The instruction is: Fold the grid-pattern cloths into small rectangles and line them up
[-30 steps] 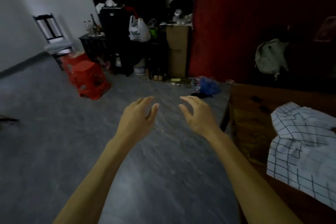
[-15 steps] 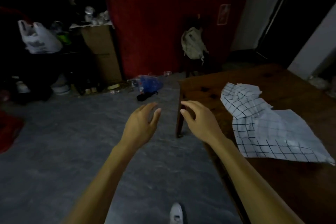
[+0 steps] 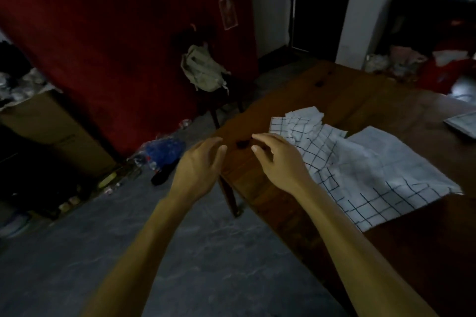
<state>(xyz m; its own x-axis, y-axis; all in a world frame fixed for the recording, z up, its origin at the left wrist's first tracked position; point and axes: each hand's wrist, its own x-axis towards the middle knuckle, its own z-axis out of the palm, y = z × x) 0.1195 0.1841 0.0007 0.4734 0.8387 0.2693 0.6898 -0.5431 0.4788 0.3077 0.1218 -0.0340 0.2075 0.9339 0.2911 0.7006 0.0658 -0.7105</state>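
Now view: it has turned from the floor to the desk (image 3: 322, 95).
Cloths: grid cloths (image 3: 360, 167) lie crumpled, unfolded.
Hands: left hand (image 3: 198, 167) and right hand (image 3: 280, 162) loose, holding nothing.
Meaning: folding can start.

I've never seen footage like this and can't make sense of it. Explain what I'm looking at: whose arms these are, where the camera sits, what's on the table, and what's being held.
There is no machine here. The camera is worn on a person's head and looks forward and down, so the two bare arms reaching out from the bottom edge are that person's own. The left hand and the right hand are raised with relaxed, slightly curled fingers, and neither holds anything. The right hand hangs over the corner of a brown wooden table, just beside the cloths. On the table lie crumpled white grid-pattern cloths, not yet folded. Behind stand a red wall and a chair with a pale bag on it.
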